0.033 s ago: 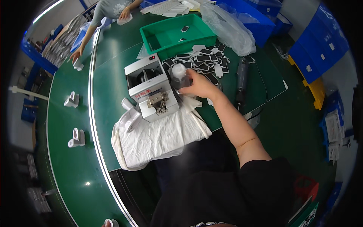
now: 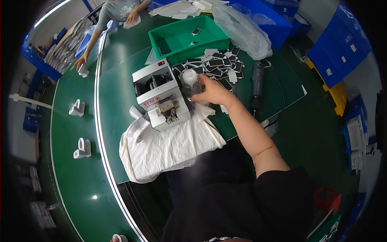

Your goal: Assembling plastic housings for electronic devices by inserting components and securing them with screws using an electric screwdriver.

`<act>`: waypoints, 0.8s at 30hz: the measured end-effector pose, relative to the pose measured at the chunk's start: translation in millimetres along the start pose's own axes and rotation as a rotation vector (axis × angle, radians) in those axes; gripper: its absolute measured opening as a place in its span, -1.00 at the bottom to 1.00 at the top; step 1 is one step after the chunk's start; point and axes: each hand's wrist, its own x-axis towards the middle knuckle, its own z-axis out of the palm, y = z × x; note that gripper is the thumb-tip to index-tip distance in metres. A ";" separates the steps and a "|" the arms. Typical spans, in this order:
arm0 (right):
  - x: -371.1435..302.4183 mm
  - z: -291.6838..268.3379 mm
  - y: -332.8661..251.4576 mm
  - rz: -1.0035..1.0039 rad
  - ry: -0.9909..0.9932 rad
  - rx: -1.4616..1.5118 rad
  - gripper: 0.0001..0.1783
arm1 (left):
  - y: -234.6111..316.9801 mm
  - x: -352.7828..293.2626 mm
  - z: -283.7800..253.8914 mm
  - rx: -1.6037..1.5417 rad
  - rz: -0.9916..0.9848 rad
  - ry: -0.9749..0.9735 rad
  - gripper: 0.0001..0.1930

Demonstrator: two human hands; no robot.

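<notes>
Clasping a clear, white-topped plastic bottle [image 2: 189,83] at two o'clock of a silver, boxy machine [image 2: 155,97], the right hand [image 2: 209,90] stays put, work seemingly paused; left hand unclear.

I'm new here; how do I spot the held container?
On the green table, find the silver machine. Right of it, the right hand grips a clear container. Rounded and pale-topped, it differs from the flat, dark-faced pieces beyond.
</notes>
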 end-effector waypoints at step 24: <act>-80.2 8.1 -132.6 -0.347 0.306 0.467 -0.58 | 21.1 -240.7 449.5 -0.249 0.871 -1.167 -0.62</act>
